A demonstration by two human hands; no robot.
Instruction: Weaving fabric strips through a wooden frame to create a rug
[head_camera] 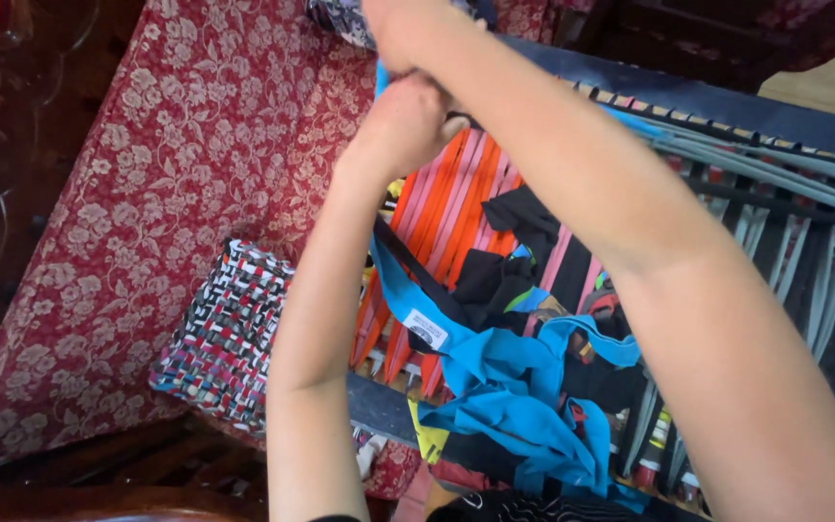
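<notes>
My left hand (pixel 408 121) and my right hand (pixel 398 29) are raised close together at the top middle, fingers closed on a blue fabric strip (pixel 382 79). A long blue cloth (pixel 514 387) hangs below them, with a white label, over a dark frame (pixel 707 101) strung with cloth strips. Orange and pink striped weaving (pixel 451 208) fills part of that frame. Loose black and blue scraps (pixel 495 280) lie on the strips. What the fingers pinch exactly is hidden behind the hands.
A woven multicoloured mat (pixel 229 333) lies at the left of the frame on a red floral cushion (pixel 166 174). Dark wooden furniture (pixel 99 483) runs along the bottom left. Grey and black strips (pixel 804 261) stretch across the frame's right side.
</notes>
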